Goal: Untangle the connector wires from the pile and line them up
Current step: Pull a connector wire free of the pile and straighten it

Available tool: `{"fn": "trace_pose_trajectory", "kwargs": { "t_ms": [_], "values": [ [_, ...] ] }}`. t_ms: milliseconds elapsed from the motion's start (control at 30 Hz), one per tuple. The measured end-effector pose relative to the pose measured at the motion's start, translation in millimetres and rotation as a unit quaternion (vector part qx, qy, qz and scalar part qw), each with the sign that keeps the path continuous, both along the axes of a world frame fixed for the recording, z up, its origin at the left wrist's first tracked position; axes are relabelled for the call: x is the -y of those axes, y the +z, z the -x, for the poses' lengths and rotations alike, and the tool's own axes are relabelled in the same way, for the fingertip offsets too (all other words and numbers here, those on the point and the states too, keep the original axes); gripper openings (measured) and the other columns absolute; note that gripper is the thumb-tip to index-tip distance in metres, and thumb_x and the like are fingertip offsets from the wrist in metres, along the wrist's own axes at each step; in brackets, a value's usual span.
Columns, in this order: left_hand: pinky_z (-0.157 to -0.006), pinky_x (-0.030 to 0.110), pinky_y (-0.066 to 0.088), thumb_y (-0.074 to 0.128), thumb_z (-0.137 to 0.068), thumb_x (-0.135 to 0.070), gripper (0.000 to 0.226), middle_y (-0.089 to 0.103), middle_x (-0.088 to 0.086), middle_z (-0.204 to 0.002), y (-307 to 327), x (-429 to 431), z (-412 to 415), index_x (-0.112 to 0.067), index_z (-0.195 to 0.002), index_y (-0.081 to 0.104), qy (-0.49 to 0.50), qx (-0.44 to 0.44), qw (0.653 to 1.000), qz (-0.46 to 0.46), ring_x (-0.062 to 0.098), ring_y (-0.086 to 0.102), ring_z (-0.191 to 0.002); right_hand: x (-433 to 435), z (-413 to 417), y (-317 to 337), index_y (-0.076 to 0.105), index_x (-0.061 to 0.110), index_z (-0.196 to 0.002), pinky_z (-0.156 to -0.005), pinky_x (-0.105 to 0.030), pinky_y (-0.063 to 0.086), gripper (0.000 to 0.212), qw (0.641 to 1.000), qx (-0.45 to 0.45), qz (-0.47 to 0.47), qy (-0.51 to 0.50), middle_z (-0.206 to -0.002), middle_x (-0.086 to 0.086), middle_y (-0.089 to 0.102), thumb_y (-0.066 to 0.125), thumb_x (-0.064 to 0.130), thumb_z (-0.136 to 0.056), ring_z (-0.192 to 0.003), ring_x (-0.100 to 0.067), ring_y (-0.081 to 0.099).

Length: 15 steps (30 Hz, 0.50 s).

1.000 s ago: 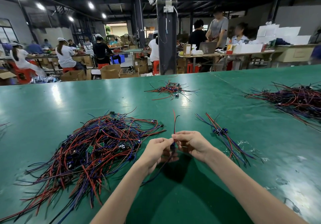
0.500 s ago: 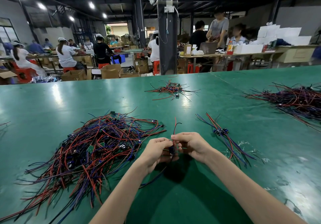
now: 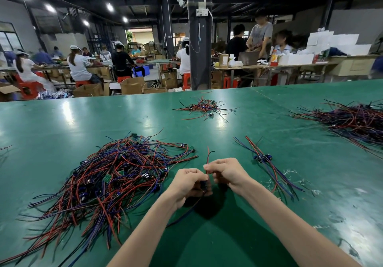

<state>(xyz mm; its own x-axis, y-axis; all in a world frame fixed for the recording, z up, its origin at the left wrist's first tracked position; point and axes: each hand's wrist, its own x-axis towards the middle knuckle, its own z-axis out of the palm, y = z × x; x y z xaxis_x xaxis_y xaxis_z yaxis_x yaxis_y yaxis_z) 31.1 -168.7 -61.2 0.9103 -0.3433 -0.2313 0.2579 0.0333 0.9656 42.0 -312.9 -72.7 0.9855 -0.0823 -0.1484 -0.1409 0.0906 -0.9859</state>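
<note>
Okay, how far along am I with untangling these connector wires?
Early on. Done: only a few lined-up wires lie to the right. In hand: the left hand and right hand pinch one red-and-black wire. Left to do: the big tangled pile on the left.

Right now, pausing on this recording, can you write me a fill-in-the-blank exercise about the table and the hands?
1. The tangled pile lies on the person's ____ side.
2. The left hand and right hand together hold one ____.
3. The lined-up wires lie on the person's ____ side.
Missing: left; wire; right.
</note>
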Motion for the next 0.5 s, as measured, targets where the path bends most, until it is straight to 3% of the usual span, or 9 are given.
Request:
{"fn": "trace_pose_trajectory", "kwargs": {
  "t_ms": [233,500],
  "values": [
    [-0.055,0.034,0.059,0.058,-0.084,0.008,0.023,0.057,0.011,-0.056,2,5,6,-0.001,-0.063,0.056,-0.039,-0.002,0.999,-0.016,0.018,0.059,-0.050,14,-7,-3,0.067,0.006,-0.064,-0.044,-0.022,0.036,0.015,0.989,0.038,0.115,-0.090,-0.049,-0.004,0.048,0.076,0.007,-0.076,-0.041,-0.014,0.040],
    [-0.056,0.033,0.058,0.058,-0.084,0.008,0.022,0.058,0.015,-0.062,5,4,8,0.001,-0.063,0.057,-0.070,0.014,0.997,-0.034,0.021,0.059,-0.054,23,-9,-3,0.069,0.012,-0.066,-0.039,-0.015,0.036,0.014,0.955,0.074,0.241,-0.156,-0.045,0.005,0.053,0.074,0.015,-0.078,-0.038,-0.014,0.047]
  ]
}}
